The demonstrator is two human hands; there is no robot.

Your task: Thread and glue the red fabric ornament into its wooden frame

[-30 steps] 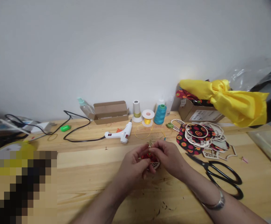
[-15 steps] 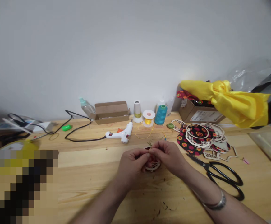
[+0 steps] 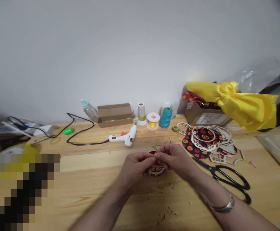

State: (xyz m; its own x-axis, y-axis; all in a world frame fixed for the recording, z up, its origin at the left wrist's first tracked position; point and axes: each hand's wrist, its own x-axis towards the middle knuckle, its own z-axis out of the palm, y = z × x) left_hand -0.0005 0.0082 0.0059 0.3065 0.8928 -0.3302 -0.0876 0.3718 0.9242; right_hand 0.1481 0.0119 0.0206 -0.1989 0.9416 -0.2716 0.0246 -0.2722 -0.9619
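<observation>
My left hand (image 3: 138, 165) and my right hand (image 3: 175, 159) meet fingertip to fingertip near the middle of the table. Both pinch at one spot; whatever lies between the fingertips is too small to make out. Just beneath them shows a round ornament (image 3: 157, 170) with a pale wooden lattice rim and red fabric, partly covered by my fingers. A bit of greenish cord (image 3: 155, 147) sticks up behind the fingertips. Black-handled scissors (image 3: 212, 169) lie to the right of my right hand.
Behind my hands lie a white glue gun (image 3: 123, 138) with a black cable, a yellow thread spool (image 3: 153, 122) and a blue thread cone (image 3: 166, 118). Right of them are patterned fabric (image 3: 190, 148) with wooden frames and a cardboard box (image 3: 202, 115) under yellow cloth (image 3: 250, 104).
My hands stay pinched together over the ornament, with only slight finger movement. The ornament's lattice shows a little more clearly now. The whole view has shifted slightly.
</observation>
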